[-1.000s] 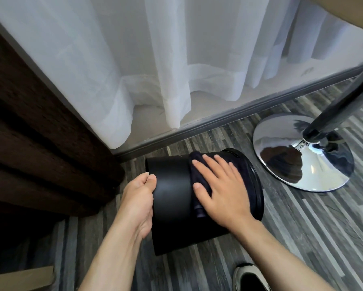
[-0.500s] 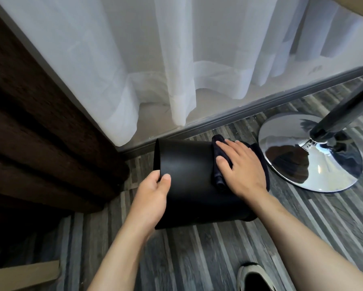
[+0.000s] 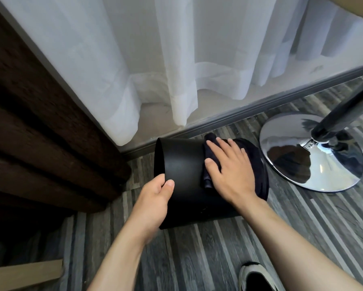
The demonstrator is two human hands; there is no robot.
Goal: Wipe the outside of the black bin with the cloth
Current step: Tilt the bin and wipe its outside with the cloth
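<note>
Black and smooth, the bin [image 3: 182, 175] lies tipped on its side on the striped grey floor [image 3: 197, 259], its open mouth turned left toward the brown curtain [image 3: 40, 133] and its base end near the chrome stand base [image 3: 310, 152]. The left hand [image 3: 153, 202] is closed on the rim, thumb on the outer wall and fingers curled inside, steadying the bin. The right hand [image 3: 229, 171] lies flat with fingers spread, pressing the dark cloth [image 3: 208, 164] against the upper side of the wall toward the base end; it grips nothing, only bears down.

By my reading the wiping is under way on the upward-facing strip. How much of the base end the cloth covers is hard to tell, dark on dark. The next move would call for drawing the cloth along the wall toward the rim, then rolling the bin with the left hand to bring the unwiped underside up.
</note>
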